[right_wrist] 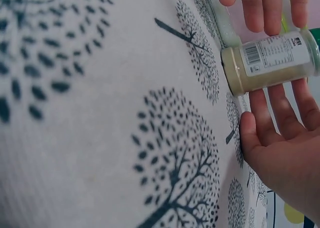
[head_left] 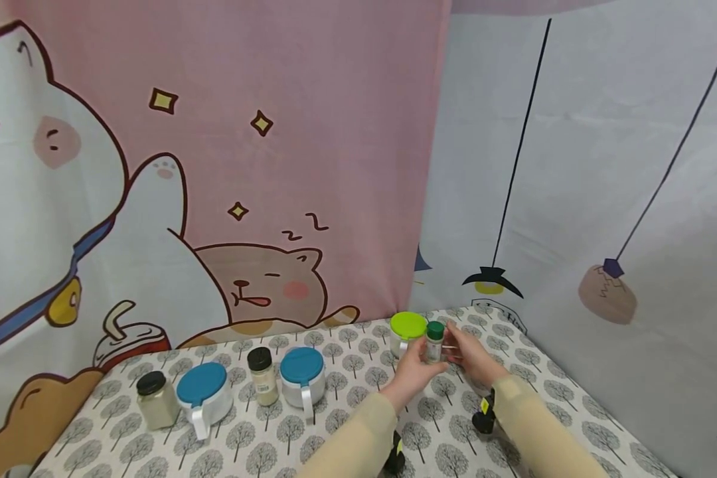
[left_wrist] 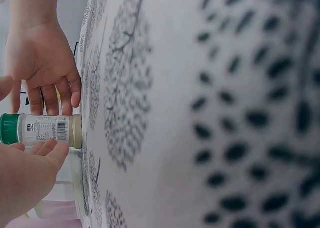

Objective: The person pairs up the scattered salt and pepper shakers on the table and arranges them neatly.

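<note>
A small clear spice jar (head_left: 433, 349) with a dark green lid and pale contents stands upright on the tree-print cloth. My left hand (head_left: 415, 373) is at its left, with the fingers nearly straight and the tips at the jar's side. On the opposite side is my right hand (head_left: 477, 355), its fingers extended toward the jar. In the left wrist view, the jar's white label (left_wrist: 47, 129) with a barcode faces the camera between both hands. The right wrist view shows the right hand's fingers (right_wrist: 287, 113) partly hidden behind the jar.
A white cup with a lime-green lid (head_left: 408, 325) stands just behind the left hand. Farther left are two white cups with blue lids (head_left: 301, 365) and two black-lidded jars (head_left: 264, 382). Printed curtains (head_left: 346, 166) hang behind the patterned tablecloth (head_left: 287, 425).
</note>
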A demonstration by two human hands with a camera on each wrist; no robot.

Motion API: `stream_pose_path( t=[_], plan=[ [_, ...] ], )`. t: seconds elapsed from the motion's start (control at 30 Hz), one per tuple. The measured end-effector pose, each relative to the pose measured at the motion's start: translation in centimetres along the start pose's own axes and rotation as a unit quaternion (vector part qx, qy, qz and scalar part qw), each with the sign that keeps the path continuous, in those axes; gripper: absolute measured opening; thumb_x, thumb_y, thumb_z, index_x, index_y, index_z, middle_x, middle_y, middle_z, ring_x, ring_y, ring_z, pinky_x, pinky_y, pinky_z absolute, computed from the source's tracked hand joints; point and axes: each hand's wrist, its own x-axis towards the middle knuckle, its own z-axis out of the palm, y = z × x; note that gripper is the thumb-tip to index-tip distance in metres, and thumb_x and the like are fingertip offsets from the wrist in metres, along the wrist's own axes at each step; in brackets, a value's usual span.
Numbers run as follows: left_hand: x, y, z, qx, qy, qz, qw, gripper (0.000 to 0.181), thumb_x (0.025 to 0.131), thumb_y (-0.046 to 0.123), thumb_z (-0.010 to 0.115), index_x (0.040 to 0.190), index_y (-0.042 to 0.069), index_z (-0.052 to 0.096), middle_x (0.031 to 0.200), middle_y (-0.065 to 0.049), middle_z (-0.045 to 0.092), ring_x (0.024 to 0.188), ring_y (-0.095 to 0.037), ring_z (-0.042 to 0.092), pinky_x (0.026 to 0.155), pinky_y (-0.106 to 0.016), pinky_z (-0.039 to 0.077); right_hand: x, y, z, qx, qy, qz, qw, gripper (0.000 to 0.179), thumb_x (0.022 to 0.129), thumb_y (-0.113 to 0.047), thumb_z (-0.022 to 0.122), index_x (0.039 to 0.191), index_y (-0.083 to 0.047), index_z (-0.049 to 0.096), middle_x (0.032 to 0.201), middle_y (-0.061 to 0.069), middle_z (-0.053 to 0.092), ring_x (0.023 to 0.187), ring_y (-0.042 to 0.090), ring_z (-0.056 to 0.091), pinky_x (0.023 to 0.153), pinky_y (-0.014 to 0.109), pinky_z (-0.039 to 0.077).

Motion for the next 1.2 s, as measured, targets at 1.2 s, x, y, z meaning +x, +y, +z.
stream_pose_path(
  t=[1.2],
  plan=[
    [0.4, -0.3, 0.5, 0.051, 0.009, 0.017, 0.9985, 0.057, 0.083, 0.015, 0.077, 0.134, 0.013, 0.052, 0.13, -0.006, 0.057, 0.121, -0.028, 0.052, 0.1, -0.049, 0.041, -0.5, 0.5, -1.5, 0.004, -0.078, -0.021, 0.9967, 0.055, 0.103, -0.046, 0.041, 0.119, 0.002, 0.061, 0.098, 0.002, 0.069, 0.089, 0.016, 0.067, 0.08, 0.031, 0.053]
  ],
)
